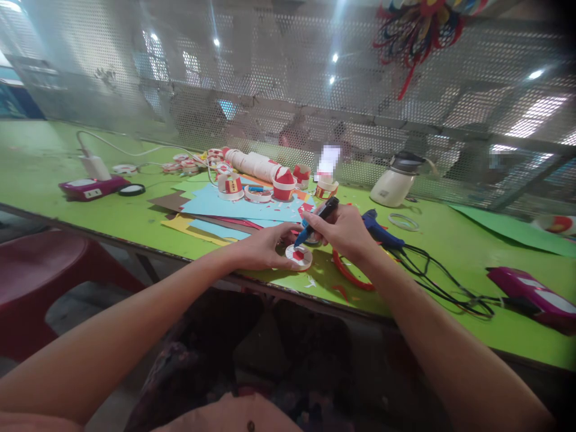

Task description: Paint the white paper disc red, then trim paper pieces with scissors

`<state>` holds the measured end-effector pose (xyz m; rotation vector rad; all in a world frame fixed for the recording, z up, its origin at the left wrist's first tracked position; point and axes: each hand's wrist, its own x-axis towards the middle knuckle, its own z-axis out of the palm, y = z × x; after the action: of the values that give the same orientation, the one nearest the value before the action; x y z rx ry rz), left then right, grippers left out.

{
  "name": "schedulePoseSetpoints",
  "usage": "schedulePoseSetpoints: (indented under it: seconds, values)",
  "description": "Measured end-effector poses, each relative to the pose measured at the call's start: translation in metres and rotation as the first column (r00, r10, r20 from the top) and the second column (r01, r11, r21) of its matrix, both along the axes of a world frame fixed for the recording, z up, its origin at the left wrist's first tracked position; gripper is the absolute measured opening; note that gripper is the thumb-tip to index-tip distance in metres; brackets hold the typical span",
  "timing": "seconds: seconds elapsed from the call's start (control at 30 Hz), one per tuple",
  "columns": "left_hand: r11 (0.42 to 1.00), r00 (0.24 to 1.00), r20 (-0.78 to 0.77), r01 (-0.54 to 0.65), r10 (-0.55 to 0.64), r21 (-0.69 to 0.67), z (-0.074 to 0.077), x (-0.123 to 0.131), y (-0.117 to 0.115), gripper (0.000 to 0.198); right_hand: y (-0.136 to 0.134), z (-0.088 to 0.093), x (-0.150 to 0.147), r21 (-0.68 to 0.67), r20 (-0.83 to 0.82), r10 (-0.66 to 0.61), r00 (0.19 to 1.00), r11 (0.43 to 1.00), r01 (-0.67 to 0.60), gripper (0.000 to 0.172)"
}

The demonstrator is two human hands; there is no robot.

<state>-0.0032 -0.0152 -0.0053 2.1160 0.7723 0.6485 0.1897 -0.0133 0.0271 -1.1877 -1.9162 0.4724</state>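
Near the front edge of the table, a small round white disc (pixel 304 263) bears a red patch at its middle and thin dark lines. My left hand (pixel 263 247) is closed on the disc's left side, the thumb along its near rim. A blue marker (pixel 304 235) with a black back end slants down to the disc, its tip at the upper part of the face. My right hand (pixel 344 231) grips this marker between thumb and fingers. Something clear and round is partly hidden beneath the right hand. Beside the right wrist lies an orange-red ring (pixel 346 273).
Coloured paper sheets (pixel 220 207) lie beyond my left hand, with white-and-red paper cups (pixel 284 187) behind. To the right are a blue glue gun (pixel 382 231), its black cable, a white spray bottle (pixel 391 183) and a purple power strip (pixel 533 294). Another power strip (pixel 94 187) sits left.
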Motion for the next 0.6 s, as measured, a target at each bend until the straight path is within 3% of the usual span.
schedulePoseSetpoints:
  seconds: [0.6]
  values:
    - [1.000,1.000,0.004,0.011,-0.011,0.012,0.0022,0.0004,-0.0017,0.061,0.0002,-0.0008,-0.0018,0.009,0.047,-0.025,0.999,1.000,0.025,0.039]
